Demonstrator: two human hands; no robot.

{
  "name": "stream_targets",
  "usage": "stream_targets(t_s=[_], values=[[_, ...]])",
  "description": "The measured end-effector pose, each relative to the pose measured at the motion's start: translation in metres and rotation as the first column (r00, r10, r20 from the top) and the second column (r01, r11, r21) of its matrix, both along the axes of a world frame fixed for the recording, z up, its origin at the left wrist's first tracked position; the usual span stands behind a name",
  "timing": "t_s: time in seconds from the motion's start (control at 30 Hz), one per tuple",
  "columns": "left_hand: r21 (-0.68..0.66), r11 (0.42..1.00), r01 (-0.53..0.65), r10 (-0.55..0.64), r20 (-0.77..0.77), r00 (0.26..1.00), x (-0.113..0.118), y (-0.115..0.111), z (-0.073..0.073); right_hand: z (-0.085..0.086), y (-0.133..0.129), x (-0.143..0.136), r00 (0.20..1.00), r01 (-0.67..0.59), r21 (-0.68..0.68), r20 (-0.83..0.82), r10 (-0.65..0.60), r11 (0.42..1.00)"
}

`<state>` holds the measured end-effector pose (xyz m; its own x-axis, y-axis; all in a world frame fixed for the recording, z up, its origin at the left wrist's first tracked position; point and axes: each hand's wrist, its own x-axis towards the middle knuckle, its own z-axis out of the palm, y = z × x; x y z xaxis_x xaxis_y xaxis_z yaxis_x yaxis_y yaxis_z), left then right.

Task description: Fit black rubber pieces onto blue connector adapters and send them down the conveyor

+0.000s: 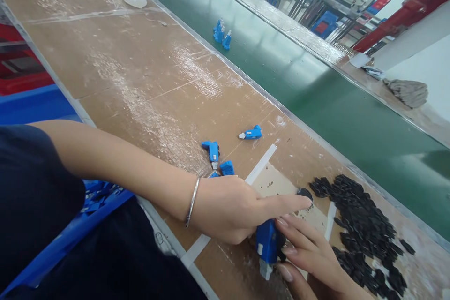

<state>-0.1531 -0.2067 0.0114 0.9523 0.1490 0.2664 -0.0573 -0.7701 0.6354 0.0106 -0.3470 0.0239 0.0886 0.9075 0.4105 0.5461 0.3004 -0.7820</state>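
Observation:
My left hand, with a bracelet at the wrist, reaches in from the left. Its index finger is stretched out to a black round piece, while the other fingers curl at the upper end of a blue part. The fingers of my right hand press against the right side of that same part. A grey tip points toward the bottom of the view. Black material shows between the part and my right fingertips. My left thumb is hidden.
Black pieces lie heaped at the right of the brown table. Several blue parts lie beyond my left hand. More blue parts stand on the green belt. A blue bin sits at the lower left.

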Motion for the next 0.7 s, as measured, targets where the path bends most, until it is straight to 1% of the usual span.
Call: stream_targets(t_s=[0.1, 0.27, 0.33, 0.37, 0.47, 0.53, 0.6, 0.7], values=[[0.001, 1.0, 0.004, -0.004, -0.01, 1.0, 0.001, -0.001, 0.003, -0.006, 0.001, -0.001, 0.999, -0.007, 0.037, 0.043, 0.005, 0.999], [0.002, 0.999, -0.043, 0.042, -0.13, 0.991, 0.004, -0.002, 0.012, -0.015, 0.003, 0.002, 0.971, -0.004, 0.12, 0.236, -0.025, 0.993], [-0.019, 0.997, -0.073, 0.069, -0.162, 0.984, 0.005, -0.001, 0.017, -0.016, 0.004, 0.003, 0.935, -0.028, 0.169, 0.352, -0.034, 0.985], [-0.043, 0.995, -0.089, 0.081, -0.168, 0.982, 0.005, 0.0, 0.019, -0.016, 0.004, 0.002, 0.904, -0.042, 0.201, 0.425, -0.049, 0.979], [-0.132, 0.985, -0.112, 0.089, -0.171, 0.981, 0.005, 0.003, 0.023, -0.015, 0.002, -0.003, 0.767, -0.073, 0.284, 0.628, -0.128, 0.956], [-0.167, 0.981, -0.101, 0.075, -0.159, 0.984, 0.003, 0.004, 0.023, -0.014, 0.001, -0.006, 0.709, -0.075, 0.303, 0.687, -0.163, 0.95], [-0.181, 0.981, -0.076, 0.055, -0.123, 0.991, 0.0, 0.002, 0.021, -0.013, 0.0, -0.007, 0.694, -0.073, 0.303, 0.7, -0.17, 0.95], [-0.187, 0.981, -0.049, 0.034, -0.085, 0.996, -0.002, 0.0, 0.018, -0.015, -0.001, -0.006, 0.705, -0.081, 0.307, 0.691, -0.163, 0.948]])
